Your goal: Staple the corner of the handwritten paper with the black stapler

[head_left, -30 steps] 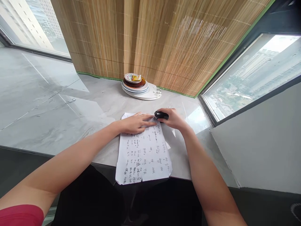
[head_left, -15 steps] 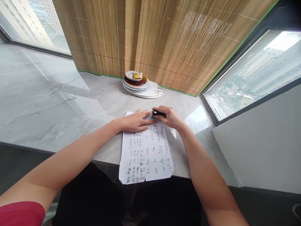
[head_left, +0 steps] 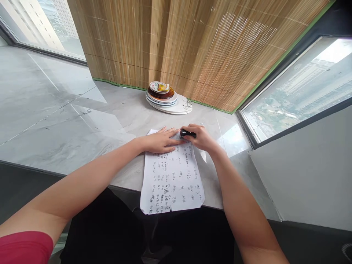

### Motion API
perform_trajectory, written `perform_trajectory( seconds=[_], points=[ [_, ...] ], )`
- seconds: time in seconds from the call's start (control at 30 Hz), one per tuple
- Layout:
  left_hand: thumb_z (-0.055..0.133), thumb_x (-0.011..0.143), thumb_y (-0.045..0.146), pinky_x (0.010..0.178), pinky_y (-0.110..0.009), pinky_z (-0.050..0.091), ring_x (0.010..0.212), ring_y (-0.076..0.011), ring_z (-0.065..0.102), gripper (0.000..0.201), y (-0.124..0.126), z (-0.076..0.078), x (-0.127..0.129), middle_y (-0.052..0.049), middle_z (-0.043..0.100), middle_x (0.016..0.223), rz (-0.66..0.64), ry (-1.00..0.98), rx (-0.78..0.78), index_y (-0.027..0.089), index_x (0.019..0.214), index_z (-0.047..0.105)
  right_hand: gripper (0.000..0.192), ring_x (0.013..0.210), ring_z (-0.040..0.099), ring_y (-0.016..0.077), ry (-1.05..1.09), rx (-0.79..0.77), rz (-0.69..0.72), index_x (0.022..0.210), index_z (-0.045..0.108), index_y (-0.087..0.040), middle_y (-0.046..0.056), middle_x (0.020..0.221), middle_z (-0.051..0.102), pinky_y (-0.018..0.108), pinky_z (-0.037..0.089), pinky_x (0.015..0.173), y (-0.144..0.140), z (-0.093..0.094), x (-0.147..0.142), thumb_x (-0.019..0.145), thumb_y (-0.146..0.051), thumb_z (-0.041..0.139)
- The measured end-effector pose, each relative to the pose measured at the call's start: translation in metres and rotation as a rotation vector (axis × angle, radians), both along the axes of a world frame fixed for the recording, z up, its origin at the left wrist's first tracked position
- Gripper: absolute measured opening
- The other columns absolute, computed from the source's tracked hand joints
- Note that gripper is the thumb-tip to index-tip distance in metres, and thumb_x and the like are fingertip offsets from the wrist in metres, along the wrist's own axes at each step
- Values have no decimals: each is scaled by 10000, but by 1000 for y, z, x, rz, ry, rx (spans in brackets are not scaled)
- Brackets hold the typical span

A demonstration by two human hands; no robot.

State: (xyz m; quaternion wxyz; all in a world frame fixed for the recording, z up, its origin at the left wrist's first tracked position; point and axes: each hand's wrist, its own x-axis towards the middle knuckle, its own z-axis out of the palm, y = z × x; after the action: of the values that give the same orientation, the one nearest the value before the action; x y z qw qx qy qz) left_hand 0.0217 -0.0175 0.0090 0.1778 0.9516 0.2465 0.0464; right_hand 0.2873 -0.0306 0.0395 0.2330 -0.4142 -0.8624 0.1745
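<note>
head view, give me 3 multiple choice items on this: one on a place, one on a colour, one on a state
1. Where does the stack of plates stand?
A. beside the bamboo blind
B. on the paper
C. on the floor

2. What colour is the stapler?
A. red
B. black
C. white

3. How does the left hand lie?
A. flat on the sheet of paper
B. fisted, raised
C. gripping a plate

Answers:
1 A, the plates sit at the blind's foot.
2 B, a dark body shows in the right hand.
3 A, its fingers are spread on the sheet's top.
</note>
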Motion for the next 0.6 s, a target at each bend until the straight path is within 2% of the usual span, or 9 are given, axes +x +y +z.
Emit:
perform_trajectory(
  seconds=[0.27, 0.6],
  points=[
    [471, 1141, 463, 1385, -672, 72, 1735, -380, 108, 576, -3, 5, 2, -12, 130, 1883, 0, 41, -18, 429, 1715, 439, 179, 913, 622, 244, -20, -19, -36, 1088, 771, -262, 49, 922, 685, 370, 452, 864, -2, 0, -3, 955, -202, 667],
    [575, 1100, 442, 1386, -677, 92, 1721, -385, 182, 559, 1, -4, 0, 6, 257, 1854, -6, -74, -30, 456, 1657, 527, 212, 962, 635, 267, -60, -43, -63, 1089, 778, -290, 57, 962, 703, 408, 473, 886, -2, 0, -6, 939, -194, 661]
  ],
)
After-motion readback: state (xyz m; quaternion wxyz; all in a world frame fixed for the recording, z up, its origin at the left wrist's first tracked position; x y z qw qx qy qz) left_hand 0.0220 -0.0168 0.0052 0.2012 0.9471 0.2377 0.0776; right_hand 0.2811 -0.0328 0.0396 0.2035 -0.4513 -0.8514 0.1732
